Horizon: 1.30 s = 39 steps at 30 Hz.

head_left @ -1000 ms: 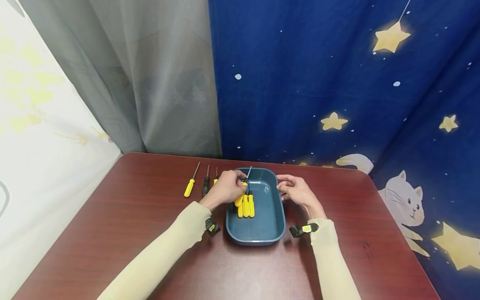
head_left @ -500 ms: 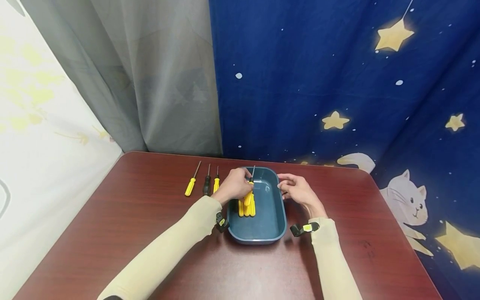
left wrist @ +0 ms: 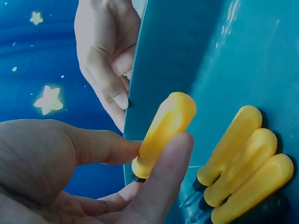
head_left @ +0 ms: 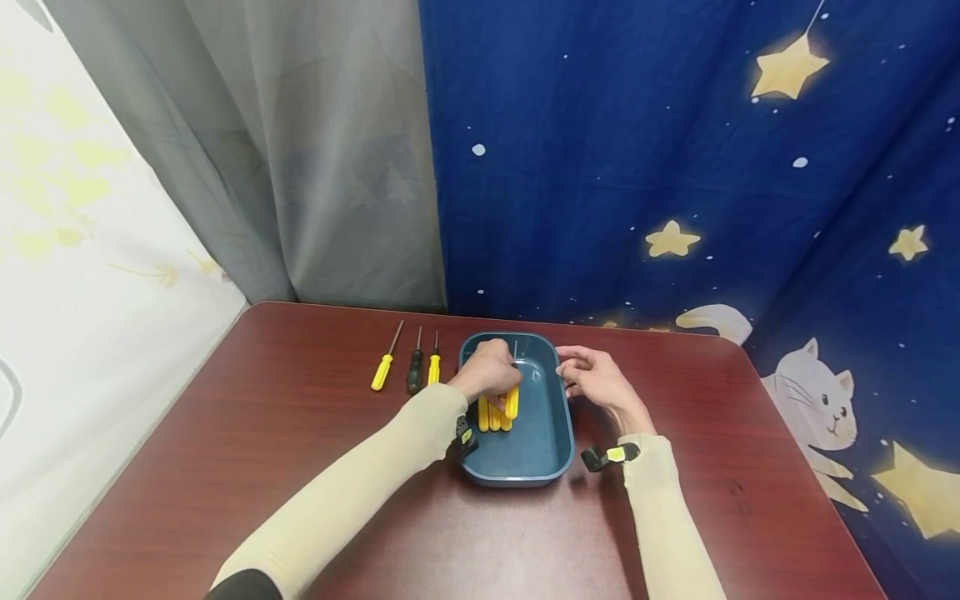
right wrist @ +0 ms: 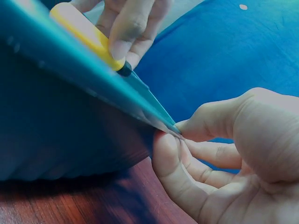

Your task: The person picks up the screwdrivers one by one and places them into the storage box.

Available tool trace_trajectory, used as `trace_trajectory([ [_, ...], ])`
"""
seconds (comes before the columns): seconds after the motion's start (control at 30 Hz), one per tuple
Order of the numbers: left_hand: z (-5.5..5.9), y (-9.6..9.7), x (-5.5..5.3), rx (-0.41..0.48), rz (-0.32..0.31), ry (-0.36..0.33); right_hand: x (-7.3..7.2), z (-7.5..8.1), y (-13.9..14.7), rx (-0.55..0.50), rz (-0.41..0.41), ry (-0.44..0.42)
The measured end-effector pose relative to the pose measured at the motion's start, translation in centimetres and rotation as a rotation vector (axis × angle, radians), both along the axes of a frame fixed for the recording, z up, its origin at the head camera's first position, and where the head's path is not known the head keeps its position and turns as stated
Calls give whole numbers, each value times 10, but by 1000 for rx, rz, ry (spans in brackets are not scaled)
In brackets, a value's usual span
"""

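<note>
My left hand [head_left: 491,369] is over a blue rectangular tray [head_left: 525,454], pinching a yellow-handled screwdriver [left wrist: 166,130] between thumb and fingers. The handle points toward me, and the thin shaft points to the tray's far end. To its left, three yellow-handled screwdrivers [left wrist: 243,170] lie side by side on the tray floor. A dark handle [left wrist: 271,209] shows at their edge in the left wrist view; their shafts are mostly hidden by my hand. My right hand [right wrist: 210,154] grips the tray's right rim between thumb and fingers.
On the reddish-brown table [head_left: 300,450], left of the tray, lie a yellow screwdriver [head_left: 382,373], a black-handled screwdriver [head_left: 415,372] and another yellow-handled screwdriver [head_left: 434,370]. Grey and blue curtains [head_left: 540,208] hang behind the table's far edge.
My left hand has moved right across the tray with its screwdriver, from above the lying ones to beside them on the right, and lower. The right hand has stayed on the rim.
</note>
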<state>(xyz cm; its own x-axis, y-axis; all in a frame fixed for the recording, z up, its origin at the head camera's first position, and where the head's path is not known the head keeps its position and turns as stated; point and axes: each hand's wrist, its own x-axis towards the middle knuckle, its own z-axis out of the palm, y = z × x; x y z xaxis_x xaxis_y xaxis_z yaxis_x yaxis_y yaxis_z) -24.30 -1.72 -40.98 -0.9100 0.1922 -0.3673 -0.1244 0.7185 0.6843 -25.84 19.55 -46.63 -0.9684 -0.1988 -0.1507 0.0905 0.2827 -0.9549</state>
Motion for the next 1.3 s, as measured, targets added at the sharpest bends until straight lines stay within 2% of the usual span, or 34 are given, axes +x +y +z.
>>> trace_trajectory([
  [0.1, -1, 5, -3, -3, -2, -15, 0, 0, 0, 4, -1, 0],
  [0.33, -4, 19, -10, -2, 17, -105, 1, 1, -1, 15, -7, -4],
  [0.43, -6, 24, -13, -13, 6, -117, 1, 1, -1, 14, -5, -8],
  [0.63, -11, 34, -17, 2, -2, -132, 0, 2, 1, 7, 5, -5],
  [0.93, -22, 47, -25, -84, -14, -138, 1, 2, 1, 36, -5, -14],
  [1.17, -25, 51, -23, -38, 8, -144, 0, 4, 0, 30, 5, -19],
  [1.3, -28, 57, -21, -56, 16, -142, 1, 5, 0, 36, 5, -13],
])
